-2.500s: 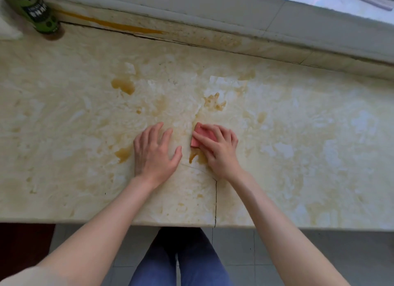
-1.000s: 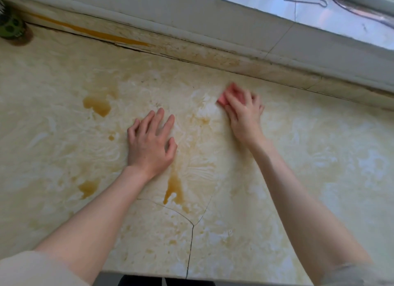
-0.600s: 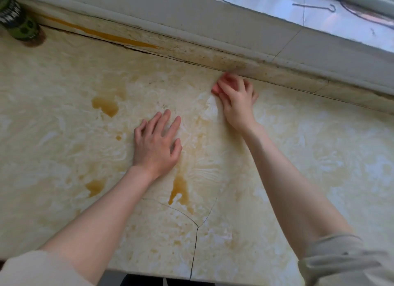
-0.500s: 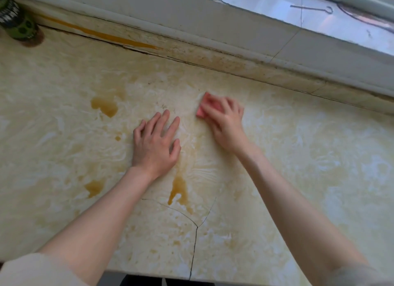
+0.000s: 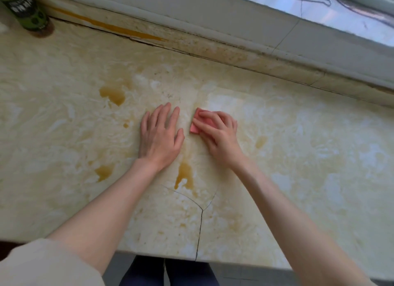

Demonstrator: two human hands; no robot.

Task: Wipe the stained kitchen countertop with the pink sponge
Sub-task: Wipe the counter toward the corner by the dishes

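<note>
Right hand: right hand (image 5: 219,134) is pressed down on the pink sponge (image 5: 201,121), fingers curled over its top, thumb along the near edge; clamped on it against the counter.
Left hand: left hand (image 5: 160,136) lies flat, fingers together and slightly fanned, palm down on the countertop (image 5: 298,157), holding nothing; just beside the right hand, on its thumb side.
Sponge position: under the right fingertips, its far-left corner poking out beyond them; touching the counter, between the two hands.
Sponge handling (judged): looks small, light and soft; it should squash under pressure, so a flat press from above with several fingers spreads the load better than a pinch. Wet, it may slide freely; the thumb on the edge likely keeps it from escaping.
Where to hold: over the top face, fingers across the width, thumb on the side.
Stains near hand: amber puddle (image 5: 184,174) towards the wrist side of the right hand, between the forearms; another blot (image 5: 113,94) beyond and outboard of the left hand; a smaller blot (image 5: 104,171) beside the left wrist; a faint spot (image 5: 261,140) just outboard of the right hand.
Surface: marbled cream, streaked wet; a crack (image 5: 200,226) runs towards the near edge.
Other: green bottle (image 5: 25,8) well away, far-left corner.
Progress (judged): wiping under way; several stains remain.
</note>
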